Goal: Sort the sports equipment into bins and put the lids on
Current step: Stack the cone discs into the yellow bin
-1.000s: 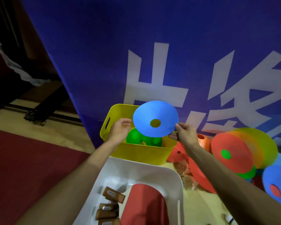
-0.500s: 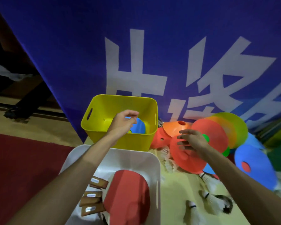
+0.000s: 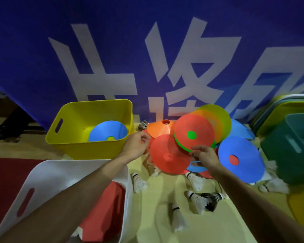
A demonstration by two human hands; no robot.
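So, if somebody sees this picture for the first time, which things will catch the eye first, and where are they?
The bright pile of disc cones in the middle right stands out most, led by a red disc cone with a green centre and a blue disc cone lower right. The right hand and left hand reach into that pile. At the left stands a yellow bin holding one blue disc cone, before a blue banner with large white characters.
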